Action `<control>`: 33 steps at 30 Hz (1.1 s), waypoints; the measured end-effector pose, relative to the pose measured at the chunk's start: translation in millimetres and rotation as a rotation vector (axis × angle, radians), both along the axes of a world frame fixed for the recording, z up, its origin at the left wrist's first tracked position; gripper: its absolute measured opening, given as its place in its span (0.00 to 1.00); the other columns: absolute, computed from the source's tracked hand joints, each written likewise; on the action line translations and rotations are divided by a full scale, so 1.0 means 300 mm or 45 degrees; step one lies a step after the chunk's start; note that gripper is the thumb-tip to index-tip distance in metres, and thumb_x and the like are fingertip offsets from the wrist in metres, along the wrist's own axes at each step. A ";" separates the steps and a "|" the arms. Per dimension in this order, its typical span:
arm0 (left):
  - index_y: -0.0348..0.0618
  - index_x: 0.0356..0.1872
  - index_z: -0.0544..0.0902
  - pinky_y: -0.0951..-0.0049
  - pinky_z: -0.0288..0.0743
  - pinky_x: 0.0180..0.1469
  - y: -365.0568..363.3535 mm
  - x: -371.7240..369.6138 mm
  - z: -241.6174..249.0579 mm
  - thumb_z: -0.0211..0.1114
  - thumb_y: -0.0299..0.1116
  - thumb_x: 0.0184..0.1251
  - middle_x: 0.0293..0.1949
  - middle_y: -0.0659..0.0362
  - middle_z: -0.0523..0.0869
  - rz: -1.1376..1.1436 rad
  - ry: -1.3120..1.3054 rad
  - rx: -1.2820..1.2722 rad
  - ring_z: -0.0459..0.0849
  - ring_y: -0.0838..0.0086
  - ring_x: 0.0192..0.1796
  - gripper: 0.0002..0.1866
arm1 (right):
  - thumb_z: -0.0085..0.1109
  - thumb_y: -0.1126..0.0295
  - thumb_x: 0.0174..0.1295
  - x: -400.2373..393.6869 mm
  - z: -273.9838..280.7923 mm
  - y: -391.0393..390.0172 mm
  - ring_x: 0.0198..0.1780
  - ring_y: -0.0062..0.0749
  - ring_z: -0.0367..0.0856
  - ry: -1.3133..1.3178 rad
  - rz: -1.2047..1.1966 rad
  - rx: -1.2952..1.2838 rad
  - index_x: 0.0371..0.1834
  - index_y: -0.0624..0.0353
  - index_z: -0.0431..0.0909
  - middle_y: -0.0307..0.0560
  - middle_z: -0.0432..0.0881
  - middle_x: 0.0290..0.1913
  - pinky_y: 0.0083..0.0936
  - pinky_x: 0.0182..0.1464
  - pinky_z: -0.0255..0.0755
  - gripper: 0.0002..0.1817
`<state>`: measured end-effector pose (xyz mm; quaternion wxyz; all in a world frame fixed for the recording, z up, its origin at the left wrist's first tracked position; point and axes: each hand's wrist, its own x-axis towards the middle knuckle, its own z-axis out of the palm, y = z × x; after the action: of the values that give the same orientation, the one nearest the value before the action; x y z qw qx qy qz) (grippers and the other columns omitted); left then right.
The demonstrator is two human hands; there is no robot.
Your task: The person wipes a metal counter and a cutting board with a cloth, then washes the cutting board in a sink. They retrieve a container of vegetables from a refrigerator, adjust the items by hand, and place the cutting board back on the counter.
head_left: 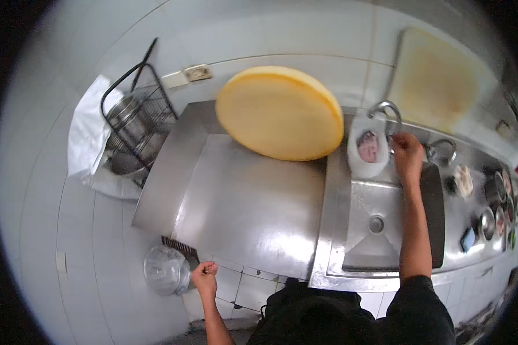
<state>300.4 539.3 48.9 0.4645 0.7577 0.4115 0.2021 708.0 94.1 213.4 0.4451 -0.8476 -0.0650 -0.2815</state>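
At the back of the sink (357, 241), my right hand (407, 156) is closed at the base of the curved metal faucet (389, 109), around its handle, which the fingers mostly hide. Under the spout sits a white tub (369, 168) with pink raw meat (369, 147) inside. My left hand (205, 277) hangs low in front of the counter, fingers curled in with nothing showing between them. Just left of it is a clear plastic container (166, 270), its edge close to the knuckles.
A round yellowed cutting board (279, 113) leans on the wall over the steel counter (247, 201). A rectangular board (434, 80) stands behind the sink. To the right are a second faucet (443, 150), a blue sponge (468, 239) and several bowls (487, 223). A wire rack (141, 115) holds pots at left.
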 end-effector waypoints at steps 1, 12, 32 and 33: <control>0.34 0.39 0.84 0.80 0.73 0.37 -0.009 -0.024 -0.009 0.72 0.20 0.52 0.28 0.63 0.81 0.027 -0.061 -0.012 0.77 0.81 0.31 0.12 | 0.62 0.77 0.56 -0.052 0.030 0.020 0.28 0.29 0.83 0.131 0.017 0.048 0.36 0.67 0.83 0.50 0.85 0.28 0.26 0.33 0.76 0.06; 0.34 0.33 0.86 0.78 0.75 0.35 -0.205 -0.094 0.186 0.73 0.22 0.51 0.27 0.59 0.86 0.158 -0.072 0.097 0.81 0.79 0.29 0.08 | 0.70 0.76 0.51 -0.476 0.515 0.181 0.28 0.32 0.81 0.239 1.935 -0.163 0.25 0.60 0.84 0.46 0.82 0.27 0.25 0.31 0.72 0.03; 0.38 0.36 0.87 0.78 0.74 0.35 -1.271 -0.890 0.300 0.72 0.22 0.53 0.26 0.61 0.83 0.996 0.184 -0.001 0.78 0.79 0.29 0.09 | 0.54 0.74 0.57 -1.144 -0.163 0.194 0.48 0.53 0.80 0.559 2.562 -1.256 0.41 0.59 0.83 0.56 0.84 0.40 0.42 0.53 0.71 0.11; 0.38 0.39 0.86 0.77 0.75 0.35 -1.316 -0.948 0.271 0.72 0.21 0.53 0.27 0.61 0.84 1.028 0.122 -0.009 0.78 0.79 0.30 0.10 | 0.54 0.74 0.56 -1.171 -0.179 0.178 0.47 0.53 0.80 0.537 2.570 -1.247 0.42 0.58 0.82 0.56 0.84 0.39 0.42 0.53 0.71 0.11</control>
<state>16.1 144.5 130.2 0.3305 0.5421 0.6979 0.3313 356.6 147.5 159.5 0.0919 -0.5216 -0.7435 0.4084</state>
